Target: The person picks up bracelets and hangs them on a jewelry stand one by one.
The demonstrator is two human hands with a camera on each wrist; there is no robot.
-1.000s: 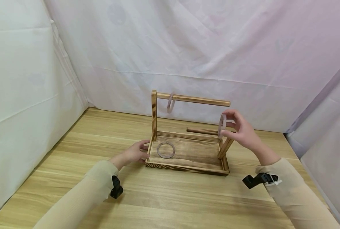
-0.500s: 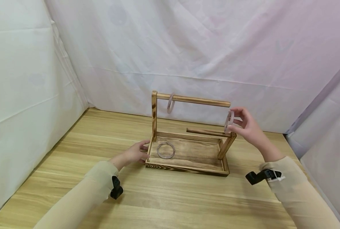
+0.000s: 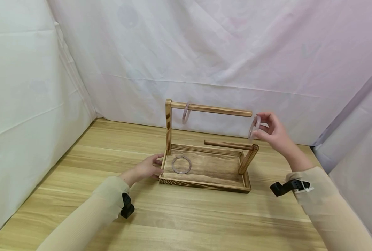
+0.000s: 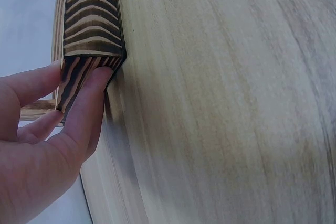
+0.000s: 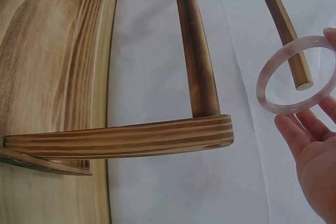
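A pale lilac bangle (image 5: 286, 109) is pinched between the right thumb and fingers. My right hand (image 3: 273, 132) holds it upright just off the free end of the upper bar (image 3: 223, 110). In the right wrist view that end appears inside the ring. A second bangle (image 3: 184, 115) hangs near the left of this bar, and a third bangle (image 3: 181, 173) lies flat in the tray of the wooden rack (image 3: 214, 165). My left hand (image 3: 147, 167) grips the tray's left end; in the left wrist view thumb and fingers (image 4: 86, 103) pinch its corner.
The rack's shorter lower bar (image 3: 225, 144) extends left from the right post (image 3: 248, 160). The left post (image 3: 168, 129) carries the upper bar. Beneath everything is a wood-grain table (image 3: 186, 216), with white cloth (image 3: 204, 52) hanging behind and on both sides.
My right hand has moved right and up with the bangle, from over the lower bar to beyond the upper bar's free end. The left hand and rack have stayed put.
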